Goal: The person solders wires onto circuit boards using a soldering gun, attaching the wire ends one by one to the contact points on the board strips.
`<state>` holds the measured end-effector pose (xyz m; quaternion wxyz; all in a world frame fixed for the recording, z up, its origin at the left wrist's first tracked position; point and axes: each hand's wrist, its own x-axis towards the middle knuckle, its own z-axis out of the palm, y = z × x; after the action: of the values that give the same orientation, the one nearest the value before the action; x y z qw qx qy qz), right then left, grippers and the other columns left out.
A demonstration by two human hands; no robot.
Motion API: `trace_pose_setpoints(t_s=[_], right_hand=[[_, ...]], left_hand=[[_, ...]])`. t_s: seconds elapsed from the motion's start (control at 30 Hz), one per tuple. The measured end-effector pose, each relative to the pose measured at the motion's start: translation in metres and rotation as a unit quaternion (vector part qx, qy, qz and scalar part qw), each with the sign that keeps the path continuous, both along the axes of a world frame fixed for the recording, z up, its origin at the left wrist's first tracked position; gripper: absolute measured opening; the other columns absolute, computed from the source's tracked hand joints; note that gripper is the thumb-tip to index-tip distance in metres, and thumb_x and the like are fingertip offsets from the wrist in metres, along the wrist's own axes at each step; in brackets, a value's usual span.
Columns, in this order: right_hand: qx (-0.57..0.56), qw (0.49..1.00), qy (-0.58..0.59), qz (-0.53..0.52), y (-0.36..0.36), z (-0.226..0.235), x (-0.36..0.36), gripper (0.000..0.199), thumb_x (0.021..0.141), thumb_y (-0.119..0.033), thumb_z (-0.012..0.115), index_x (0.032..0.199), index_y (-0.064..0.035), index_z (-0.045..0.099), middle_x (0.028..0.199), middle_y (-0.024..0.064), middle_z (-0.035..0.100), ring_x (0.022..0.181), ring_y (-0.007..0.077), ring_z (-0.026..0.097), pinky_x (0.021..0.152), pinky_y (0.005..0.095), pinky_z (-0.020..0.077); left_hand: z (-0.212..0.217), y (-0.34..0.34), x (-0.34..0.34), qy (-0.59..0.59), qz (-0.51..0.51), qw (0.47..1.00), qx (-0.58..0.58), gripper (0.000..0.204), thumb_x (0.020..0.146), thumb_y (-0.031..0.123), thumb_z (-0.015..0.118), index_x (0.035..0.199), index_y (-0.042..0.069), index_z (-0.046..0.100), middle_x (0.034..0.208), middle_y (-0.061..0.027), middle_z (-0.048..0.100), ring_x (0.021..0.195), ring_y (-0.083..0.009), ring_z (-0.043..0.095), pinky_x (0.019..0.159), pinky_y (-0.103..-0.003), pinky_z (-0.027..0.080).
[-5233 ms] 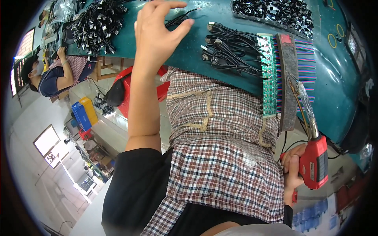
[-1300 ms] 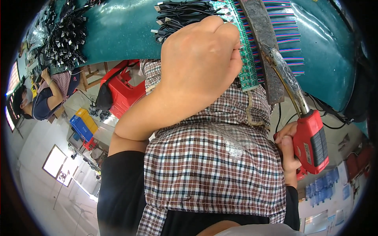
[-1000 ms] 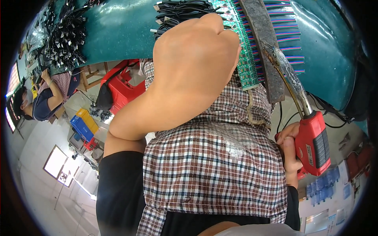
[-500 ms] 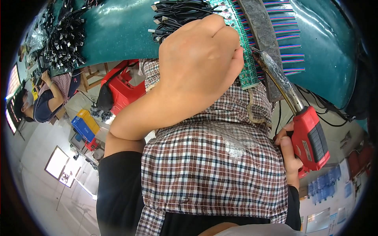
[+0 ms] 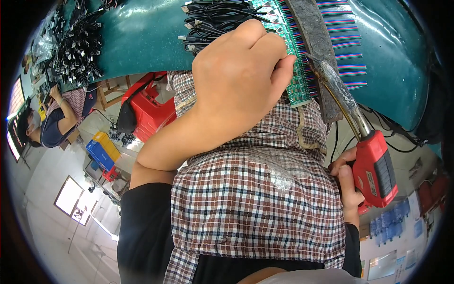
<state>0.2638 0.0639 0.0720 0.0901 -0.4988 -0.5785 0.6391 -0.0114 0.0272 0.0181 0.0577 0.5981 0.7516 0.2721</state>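
Slightly lowered since before, the right hand (image 5: 347,182) grips a red soldering gun (image 5: 376,168); left hand (image 5: 241,78) pinches the green circuit strip (image 5: 295,71). Fingers near the tip risk burns.

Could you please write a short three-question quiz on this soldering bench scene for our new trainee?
1. True or false: the right hand grips the red pistol-shaped soldering gun.
2. Where is the left hand? A) on the row of green circuit boards B) on the blue plastic crate C) hanging free
3. Fill in: the bundle of black cables lies on the ___ table.

Key: 1 true; 2 A; 3 teal
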Motion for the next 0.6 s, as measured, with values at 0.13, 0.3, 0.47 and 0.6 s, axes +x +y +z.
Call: trace_pose_setpoints(t_s=[0.13, 0.3, 0.47, 0.6], right_hand=[[-0.013, 1.0, 0.007, -0.008, -0.0023, 0.0001, 0.0007, 0.022, 0.09, -0.014, 0.064, 0.104, 0.001, 0.057, 0.073, 0.0068, 0.058, 0.065, 0.0141, 0.054, 0.064, 0.0289, 0.0451], [-0.026, 0.999, 0.005, -0.019, -0.0034, 0.001, -0.0026, 0.024, 0.092, -0.013, 0.063, 0.11, 0.0012, 0.056, 0.075, 0.0069, 0.059, 0.067, 0.0139, 0.055, 0.064, 0.0287, 0.0458], [0.014, 0.999, -0.005, 0.045, 0.0012, -0.0034, 0.0045, 0.019, 0.091, -0.009, 0.063, 0.106, 0.001, 0.057, 0.075, 0.0073, 0.059, 0.067, 0.0137, 0.056, 0.065, 0.0278, 0.0463], [0.012, 1.0, -0.007, 0.021, -0.0017, -0.0032, 0.0001, 0.016, 0.09, -0.008, 0.063, 0.103, 0.001, 0.058, 0.076, 0.0072, 0.058, 0.067, 0.0137, 0.056, 0.065, 0.0275, 0.046]], left_hand=[[-0.0029, 0.0005, 0.0001, -0.034, 0.0, 0.999, 0.013, 0.016, 0.072, 0.008, 0.081, 0.074, 0.01, 0.066, 0.07, -0.0008, 0.058, 0.055, -0.0135, 0.06, 0.048, -0.026, 0.046], [-0.0046, 0.0008, 0.0056, -0.041, 0.016, 0.999, 0.006, 0.018, 0.071, 0.007, 0.081, 0.071, 0.009, 0.063, 0.069, -0.0012, 0.057, 0.054, -0.0142, 0.058, 0.048, -0.026, 0.046], [-0.007, 0.0011, 0.0073, -0.038, 0.017, 0.999, 0.022, 0.02, 0.07, 0.006, 0.08, 0.07, 0.009, 0.061, 0.068, -0.0011, 0.056, 0.053, -0.0147, 0.056, 0.047, -0.026, 0.045], [-0.0099, 0.0013, 0.0086, -0.039, 0.019, 0.998, 0.038, 0.02, 0.07, 0.005, 0.08, 0.07, 0.009, 0.061, 0.068, -0.0011, 0.056, 0.053, -0.0146, 0.055, 0.046, -0.026, 0.045]])
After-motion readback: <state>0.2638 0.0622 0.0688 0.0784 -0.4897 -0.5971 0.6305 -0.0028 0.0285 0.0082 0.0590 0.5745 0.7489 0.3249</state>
